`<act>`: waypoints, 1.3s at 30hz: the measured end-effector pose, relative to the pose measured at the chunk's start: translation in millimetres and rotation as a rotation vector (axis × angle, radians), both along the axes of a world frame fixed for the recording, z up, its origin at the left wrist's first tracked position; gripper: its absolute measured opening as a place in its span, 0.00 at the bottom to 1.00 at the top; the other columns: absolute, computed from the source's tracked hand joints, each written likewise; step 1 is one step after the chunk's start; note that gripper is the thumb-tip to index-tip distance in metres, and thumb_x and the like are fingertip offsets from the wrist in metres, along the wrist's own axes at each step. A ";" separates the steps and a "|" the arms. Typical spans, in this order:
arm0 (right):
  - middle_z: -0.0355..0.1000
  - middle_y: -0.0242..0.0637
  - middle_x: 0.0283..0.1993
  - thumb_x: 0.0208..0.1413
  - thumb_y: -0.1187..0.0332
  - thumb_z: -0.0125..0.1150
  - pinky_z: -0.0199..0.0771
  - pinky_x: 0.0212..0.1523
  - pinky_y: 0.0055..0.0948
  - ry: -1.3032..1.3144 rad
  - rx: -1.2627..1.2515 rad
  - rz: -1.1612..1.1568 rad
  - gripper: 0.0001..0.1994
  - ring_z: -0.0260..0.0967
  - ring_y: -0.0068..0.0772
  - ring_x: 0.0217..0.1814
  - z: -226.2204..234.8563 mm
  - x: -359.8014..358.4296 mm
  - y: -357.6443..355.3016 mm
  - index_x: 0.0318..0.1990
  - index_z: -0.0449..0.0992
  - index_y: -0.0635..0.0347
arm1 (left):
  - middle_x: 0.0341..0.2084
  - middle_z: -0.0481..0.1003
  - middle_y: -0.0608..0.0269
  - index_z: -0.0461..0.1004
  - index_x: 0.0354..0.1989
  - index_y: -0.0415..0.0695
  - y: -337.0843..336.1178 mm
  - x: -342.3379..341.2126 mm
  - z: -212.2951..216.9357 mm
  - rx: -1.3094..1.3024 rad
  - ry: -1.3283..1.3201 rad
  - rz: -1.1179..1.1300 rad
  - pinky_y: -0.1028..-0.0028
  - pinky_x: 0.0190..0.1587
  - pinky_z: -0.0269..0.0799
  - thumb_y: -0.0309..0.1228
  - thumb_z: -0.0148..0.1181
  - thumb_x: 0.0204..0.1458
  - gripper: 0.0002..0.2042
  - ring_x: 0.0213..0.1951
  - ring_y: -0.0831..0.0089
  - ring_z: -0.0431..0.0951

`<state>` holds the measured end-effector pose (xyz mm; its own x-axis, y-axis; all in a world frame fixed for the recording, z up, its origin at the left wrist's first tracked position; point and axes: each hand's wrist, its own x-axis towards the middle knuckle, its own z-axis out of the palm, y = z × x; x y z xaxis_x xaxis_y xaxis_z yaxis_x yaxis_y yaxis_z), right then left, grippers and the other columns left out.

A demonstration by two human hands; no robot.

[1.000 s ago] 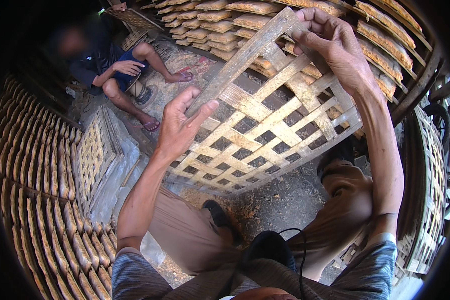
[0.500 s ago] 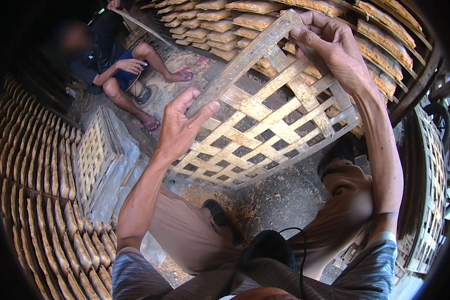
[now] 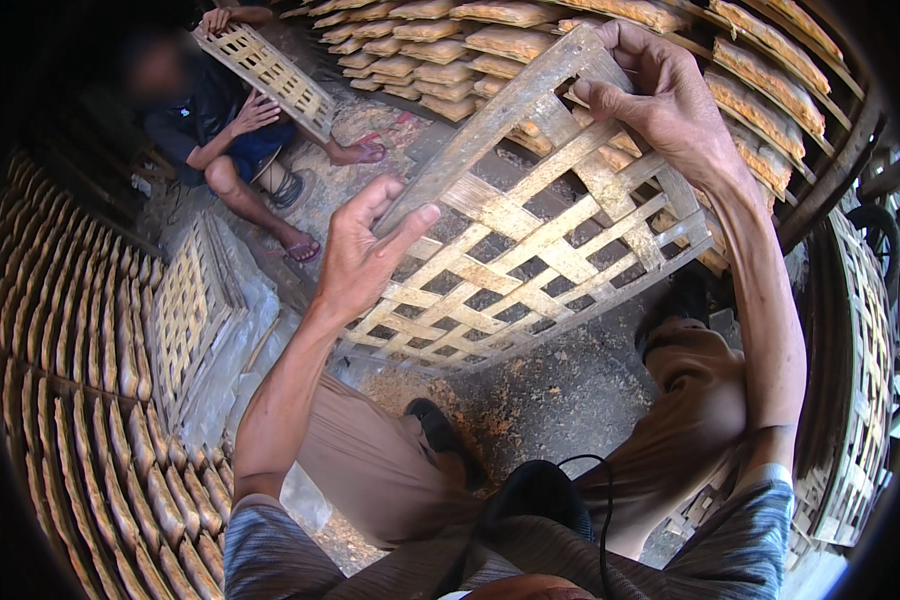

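Note:
Between my two hands is a woven bamboo lattice tray [image 3: 515,212] with a flat wooden rim, held tilted so that its lattice faces me. My left hand [image 3: 362,250] pinches the rim at the tray's left end, thumb on the near side. At the upper right, my right hand [image 3: 660,95] is closed round the corner of the rim, its fingers partly hidden behind the frame. No load shows on the lattice, and the floor is visible through its gaps.
A co-worker [image 3: 205,115] sits at the upper left holding another lattice tray [image 3: 270,75]. Stacked lattice trays [image 3: 195,315] lean on plastic sheeting [image 3: 255,315] at left. Racks of orange-brown slabs [image 3: 70,290] line the left and back [image 3: 510,42]. More trays [image 3: 865,370] stand at right.
The co-worker's tray has turned from nearly edge-on to showing its lattice face. The tray in my hands has tipped slightly, its lower edge rising a little; both my hands keep their grip.

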<state>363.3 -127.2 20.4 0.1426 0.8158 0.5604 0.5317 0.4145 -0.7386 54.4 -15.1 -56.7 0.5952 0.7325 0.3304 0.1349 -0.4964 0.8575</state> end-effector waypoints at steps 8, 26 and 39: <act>0.83 0.34 0.48 0.73 0.60 0.59 0.83 0.48 0.24 0.217 -0.065 0.182 0.14 0.80 0.21 0.39 -7.2 20.7 2.9 0.56 0.81 0.58 | 0.33 0.78 0.71 0.78 0.47 0.41 1.3 0.8 3.0 -0.009 0.013 0.006 0.85 0.20 0.58 0.35 0.69 0.64 0.12 0.21 0.91 0.65; 0.83 0.51 0.54 0.61 0.52 0.74 0.86 0.44 0.38 -0.288 0.091 -0.444 0.29 0.74 0.25 0.20 -18.8 34.2 10.4 0.63 0.79 0.62 | 0.27 0.74 0.76 0.77 0.49 0.45 20.8 -13.1 22.3 -0.163 -0.197 0.166 0.88 0.15 0.56 0.41 0.62 0.69 0.12 0.19 0.94 0.67; 0.79 0.34 0.63 0.67 0.70 0.64 0.84 0.49 0.29 -0.493 0.239 -0.383 0.22 0.79 0.23 0.52 -18.5 34.7 0.0 0.67 0.78 0.46 | 0.25 0.73 0.75 0.77 0.44 0.47 30.5 -20.5 18.4 -0.186 -0.249 0.194 0.88 0.14 0.56 0.41 0.61 0.69 0.10 0.18 0.91 0.67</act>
<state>398.0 -127.2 1.9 0.0784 0.6040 0.7931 0.9256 0.2514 -0.2830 33.9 15.4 -38.2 0.3578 0.8849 0.2982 -0.0131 -0.3145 0.9492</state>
